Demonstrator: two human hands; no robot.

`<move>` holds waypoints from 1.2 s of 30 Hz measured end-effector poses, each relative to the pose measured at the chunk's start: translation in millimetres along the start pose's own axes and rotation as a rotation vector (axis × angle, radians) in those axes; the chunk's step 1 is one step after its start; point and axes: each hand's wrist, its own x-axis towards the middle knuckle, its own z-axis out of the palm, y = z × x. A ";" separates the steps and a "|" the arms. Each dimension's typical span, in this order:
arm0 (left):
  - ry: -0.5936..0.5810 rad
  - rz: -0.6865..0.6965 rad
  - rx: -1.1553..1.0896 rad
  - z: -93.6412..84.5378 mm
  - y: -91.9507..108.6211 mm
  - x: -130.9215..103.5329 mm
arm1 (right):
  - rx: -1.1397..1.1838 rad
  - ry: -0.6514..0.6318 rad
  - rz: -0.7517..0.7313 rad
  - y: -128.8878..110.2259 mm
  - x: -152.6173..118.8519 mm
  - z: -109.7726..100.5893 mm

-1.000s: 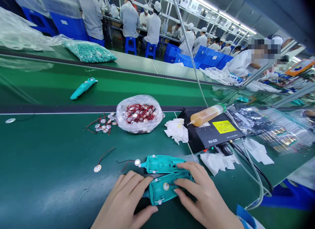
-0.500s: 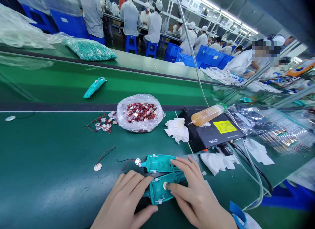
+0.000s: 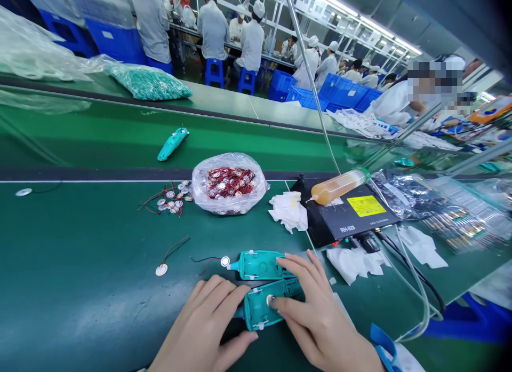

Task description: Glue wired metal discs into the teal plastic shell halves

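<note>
A teal plastic half-shell [image 3: 258, 307] lies open side up on the bench in front of me. My left hand [image 3: 210, 318] grips its left end, fingers on top and thumb below. My right hand [image 3: 314, 308] presses a fingertip onto a small round piezo disc [image 3: 269, 301] inside it; that fingertip partly covers the disc. The other fingers of this hand reach over the right end of a second teal half-shell [image 3: 260, 266], just behind the first. At that shell's narrow tip sits a wired piezo disc [image 3: 225, 261]. Another wired disc [image 3: 161, 269] lies to the left.
A clear bag of wired discs [image 3: 230, 182] stands behind, beside a loose pile [image 3: 174, 200]. At right are a black controller box [image 3: 340, 222], an amber glue syringe [image 3: 338, 186], and crumpled tissues [image 3: 288, 211]. Behind them runs a green conveyor [image 3: 100, 134] carrying a teal assembly [image 3: 173, 144].
The teal assembly on the conveyor has moved right. Both hands stay almost where they were, with the right fingertip still on the disc.
</note>
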 end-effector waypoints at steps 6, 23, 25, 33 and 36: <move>-0.002 0.000 -0.004 0.8 -0.6 -1.6 | -0.038 -0.006 -0.005 -3.0 2.1 -1.1; 0.009 0.047 0.026 2.8 0.1 0.0 | 0.025 0.080 -0.041 1.5 -0.4 3.3; 0.011 0.049 0.023 3.1 -0.3 0.0 | 0.000 0.092 -0.071 1.5 -0.6 3.3; -0.016 0.054 0.024 3.6 -0.7 -2.7 | -0.124 0.080 -0.175 -0.6 -0.8 0.7; -0.005 0.053 0.024 4.5 -1.0 -3.0 | -0.152 0.069 -0.187 -1.5 0.3 -1.0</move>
